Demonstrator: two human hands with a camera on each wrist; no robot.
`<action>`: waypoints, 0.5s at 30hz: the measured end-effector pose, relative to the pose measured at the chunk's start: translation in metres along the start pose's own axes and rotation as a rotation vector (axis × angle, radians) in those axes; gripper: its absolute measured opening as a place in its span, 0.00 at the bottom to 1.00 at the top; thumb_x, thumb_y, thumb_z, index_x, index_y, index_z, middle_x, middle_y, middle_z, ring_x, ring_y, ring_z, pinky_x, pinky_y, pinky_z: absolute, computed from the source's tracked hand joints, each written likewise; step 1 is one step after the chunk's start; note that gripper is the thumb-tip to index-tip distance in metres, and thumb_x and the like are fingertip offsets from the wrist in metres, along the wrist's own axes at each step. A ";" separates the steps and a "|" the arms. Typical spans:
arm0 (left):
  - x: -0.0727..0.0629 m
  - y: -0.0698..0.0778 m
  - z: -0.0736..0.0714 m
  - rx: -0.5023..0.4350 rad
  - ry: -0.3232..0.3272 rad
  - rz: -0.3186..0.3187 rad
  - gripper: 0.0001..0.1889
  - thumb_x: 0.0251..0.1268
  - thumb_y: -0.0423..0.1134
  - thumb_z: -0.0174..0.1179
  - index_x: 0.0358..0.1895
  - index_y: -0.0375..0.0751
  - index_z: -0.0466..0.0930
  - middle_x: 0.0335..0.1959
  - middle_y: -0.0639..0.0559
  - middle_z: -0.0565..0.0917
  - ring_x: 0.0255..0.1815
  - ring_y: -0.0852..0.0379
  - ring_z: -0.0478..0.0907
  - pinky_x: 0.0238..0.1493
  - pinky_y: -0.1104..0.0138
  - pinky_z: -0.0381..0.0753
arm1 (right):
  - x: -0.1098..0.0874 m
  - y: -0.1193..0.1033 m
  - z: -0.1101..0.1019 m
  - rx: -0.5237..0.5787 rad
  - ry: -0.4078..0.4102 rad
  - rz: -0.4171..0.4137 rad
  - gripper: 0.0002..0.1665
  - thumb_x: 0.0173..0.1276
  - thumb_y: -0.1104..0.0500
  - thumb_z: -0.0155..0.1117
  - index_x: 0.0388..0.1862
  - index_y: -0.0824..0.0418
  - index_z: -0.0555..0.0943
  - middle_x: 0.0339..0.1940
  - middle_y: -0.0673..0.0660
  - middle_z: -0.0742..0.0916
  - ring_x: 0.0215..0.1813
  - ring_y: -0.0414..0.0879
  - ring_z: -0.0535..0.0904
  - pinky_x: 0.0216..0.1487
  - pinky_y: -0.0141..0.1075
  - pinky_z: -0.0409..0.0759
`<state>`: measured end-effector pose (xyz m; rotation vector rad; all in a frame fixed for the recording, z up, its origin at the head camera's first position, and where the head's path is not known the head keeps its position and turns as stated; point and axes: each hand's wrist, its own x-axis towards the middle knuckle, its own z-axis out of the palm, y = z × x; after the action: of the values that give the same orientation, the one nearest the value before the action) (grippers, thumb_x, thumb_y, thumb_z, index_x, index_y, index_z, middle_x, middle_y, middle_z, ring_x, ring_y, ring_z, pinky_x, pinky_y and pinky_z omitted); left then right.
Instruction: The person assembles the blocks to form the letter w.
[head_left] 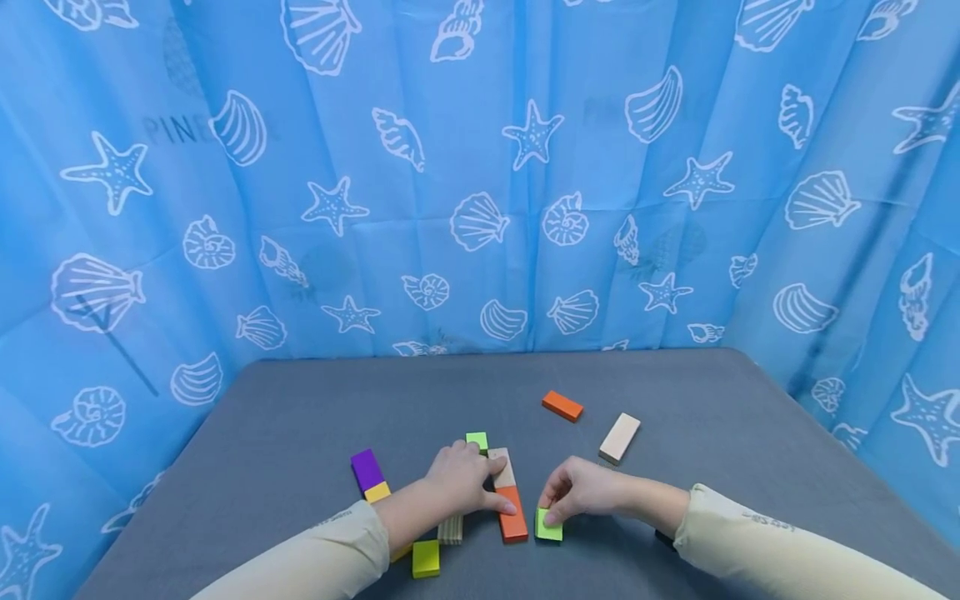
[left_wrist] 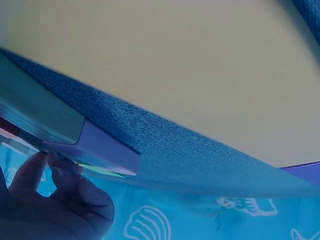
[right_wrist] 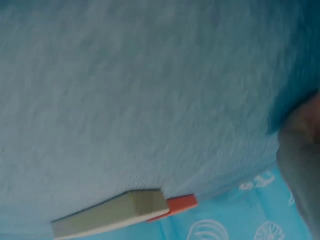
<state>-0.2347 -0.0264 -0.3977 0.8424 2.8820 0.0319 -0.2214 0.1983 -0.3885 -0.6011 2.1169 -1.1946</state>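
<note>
My right hand pinches a light green block between thumb and fingers, low at the table. Beside it, an orange block and a plain wood block lie end to end. My left hand reaches over the blocks, its thumb touching the orange block and a finger touching the wood one. Partly under that hand runs another row, with a striped wood block and a green block. A purple block in this row shows in the left wrist view. Only part of the right hand shows in the right wrist view.
Left lies a row with a purple block and a yellow block, partly behind my forearm. A yellow-green block sits nearby. Farther right are an orange block and a wood block. A dark object shows under my right sleeve.
</note>
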 end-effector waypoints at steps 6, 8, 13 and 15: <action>0.000 0.001 -0.002 0.007 -0.001 0.001 0.38 0.50 0.73 0.60 0.65 0.60 0.76 0.37 0.50 0.77 0.35 0.55 0.66 0.36 0.63 0.69 | 0.004 -0.002 0.004 -0.035 -0.034 0.020 0.05 0.63 0.68 0.67 0.38 0.69 0.83 0.28 0.49 0.81 0.32 0.41 0.71 0.34 0.32 0.69; -0.001 0.001 -0.003 0.007 -0.005 0.000 0.38 0.50 0.73 0.60 0.65 0.60 0.76 0.37 0.50 0.77 0.35 0.55 0.66 0.36 0.63 0.69 | 0.004 -0.003 0.004 -0.041 -0.037 0.027 0.05 0.63 0.69 0.66 0.38 0.70 0.83 0.30 0.50 0.80 0.34 0.42 0.71 0.35 0.32 0.69; -0.001 0.001 -0.003 -0.006 -0.009 -0.004 0.38 0.50 0.72 0.62 0.64 0.60 0.77 0.35 0.51 0.76 0.34 0.55 0.65 0.36 0.63 0.68 | 0.003 -0.003 0.006 -0.063 -0.084 -0.016 0.05 0.62 0.69 0.67 0.35 0.72 0.82 0.33 0.52 0.77 0.39 0.45 0.70 0.37 0.33 0.67; -0.001 0.001 -0.003 -0.008 -0.006 -0.001 0.37 0.50 0.71 0.62 0.64 0.60 0.77 0.35 0.51 0.76 0.34 0.55 0.65 0.35 0.63 0.68 | 0.003 -0.003 0.006 -0.067 -0.099 -0.035 0.06 0.62 0.69 0.67 0.34 0.73 0.82 0.33 0.52 0.76 0.39 0.45 0.69 0.37 0.33 0.66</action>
<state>-0.2332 -0.0258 -0.3948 0.8382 2.8748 0.0409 -0.2185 0.1914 -0.3894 -0.7163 2.0772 -1.0931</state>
